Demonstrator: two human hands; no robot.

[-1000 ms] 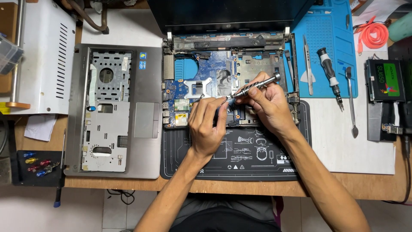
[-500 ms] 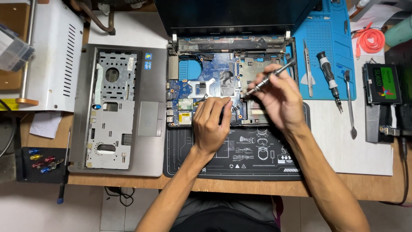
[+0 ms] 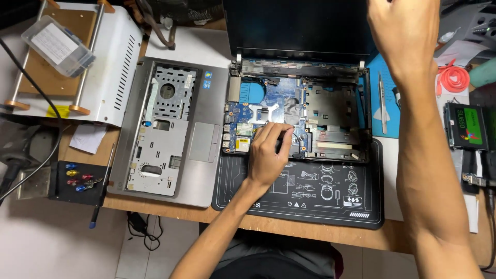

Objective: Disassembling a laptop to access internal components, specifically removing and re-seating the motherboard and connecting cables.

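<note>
The right hand [image 3: 400, 31] has lifted from the board to the top of the frame, and the screwdriver it held a moment ago is out of sight (its grip cannot be told). The left hand [image 3: 268, 155] stays curled, fingertips pressing the blue motherboard [image 3: 268, 106]. The opened laptop base [image 3: 341, 116] lies long axis left-right on the surface, hinge away.

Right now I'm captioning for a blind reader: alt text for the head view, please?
A left hand rests on the motherboard of an opened laptop on a black mat; the right hand is raised near the top edge. A removed grey palmrest lies to the left.
</note>
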